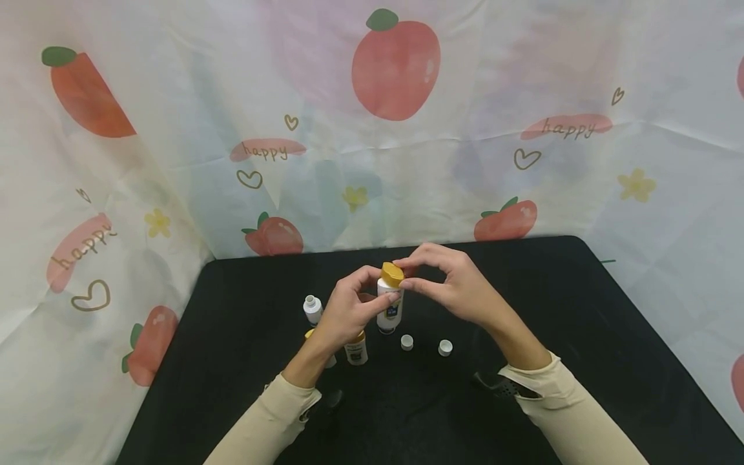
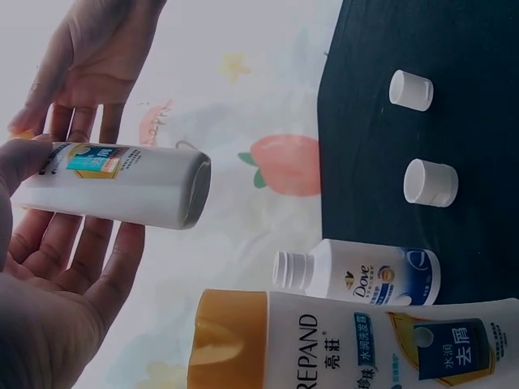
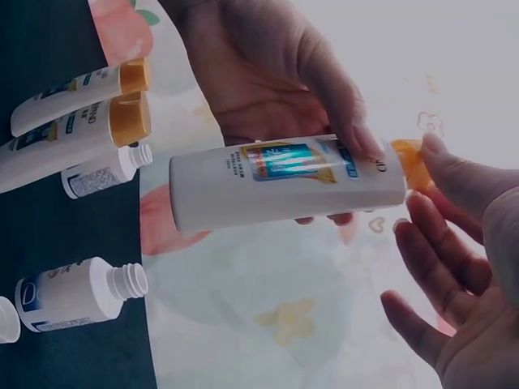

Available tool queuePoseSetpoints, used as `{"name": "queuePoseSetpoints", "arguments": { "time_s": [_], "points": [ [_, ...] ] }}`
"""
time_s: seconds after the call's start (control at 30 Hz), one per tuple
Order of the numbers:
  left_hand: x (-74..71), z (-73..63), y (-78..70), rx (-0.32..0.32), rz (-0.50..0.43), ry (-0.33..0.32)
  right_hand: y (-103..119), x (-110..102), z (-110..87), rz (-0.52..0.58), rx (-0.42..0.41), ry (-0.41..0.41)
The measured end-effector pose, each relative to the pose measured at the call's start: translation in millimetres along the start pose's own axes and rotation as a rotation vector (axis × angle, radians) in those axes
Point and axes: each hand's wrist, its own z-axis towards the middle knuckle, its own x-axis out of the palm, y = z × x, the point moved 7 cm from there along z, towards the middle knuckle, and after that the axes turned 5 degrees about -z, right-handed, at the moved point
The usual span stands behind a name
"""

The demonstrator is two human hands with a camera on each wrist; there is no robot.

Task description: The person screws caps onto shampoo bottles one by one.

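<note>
My left hand (image 1: 347,307) grips the body of a white shampoo bottle (image 3: 284,182) with a teal and gold label, raised above the black table. The thumb of this hand lies along the bottle's upper part. At the bottle's top is a yellow cap (image 1: 392,274), which my right hand (image 1: 453,281) pinches between thumb and fingertips. In the right wrist view the cap (image 3: 412,164) sits at the neck end, partly covered by the right fingers. The remaining fingers of the right hand (image 3: 454,275) are spread beside it.
Two similar yellow-capped shampoo bottles (image 1: 356,351) stand on the table (image 1: 523,290), one partly hidden by the left hand. Two uncapped white bottles stand there too, one at left (image 1: 312,309), one labelled Dove (image 2: 349,271). Two small white caps (image 1: 445,348) lie nearer the right forearm.
</note>
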Motion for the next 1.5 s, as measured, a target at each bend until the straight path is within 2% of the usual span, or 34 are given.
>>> {"name": "queuePoseSetpoints", "arguments": {
  "time_s": [0.1,0.27,0.57,0.8,1.0,1.13,1.23,1.33,1.5],
  "points": [
    [1.2,-0.1,-0.5,0.007,-0.009,0.004,9.8,-0.8,3.4,-0.012,0.025,-0.024],
    [1.9,-0.5,-3.0,0.014,-0.015,0.004,25.3,0.3,7.5,0.006,0.047,-0.019],
    [2.4,-2.1,-3.4,0.028,-0.001,0.0,-6.0,13.6,2.6,0.041,0.081,-0.044],
    [-1.6,-2.5,-2.8,0.012,0.002,-0.027,-9.3,7.7,0.0,0.01,0.08,-0.08],
    [-5.2,-2.8,-1.1,-0.005,0.019,-0.046,7.7,1.7,3.0,0.005,0.058,-0.099],
    [-5.7,-2.4,0.6,-0.01,0.016,-0.054,23.3,-3.2,5.7,-0.002,0.076,-0.103],
    [-5.6,-2.2,0.7,-0.014,0.011,-0.061,26.9,-4.4,6.5,-0.005,0.095,-0.099],
    [-4.8,-2.2,1.3,-0.023,0.004,-0.063,25.1,-3.6,7.1,0.005,0.111,-0.089],
    [-3.2,-2.0,1.9,-0.033,-0.004,-0.056,2.3,2.0,5.0,0.02,0.144,-0.079]
  ]
}}
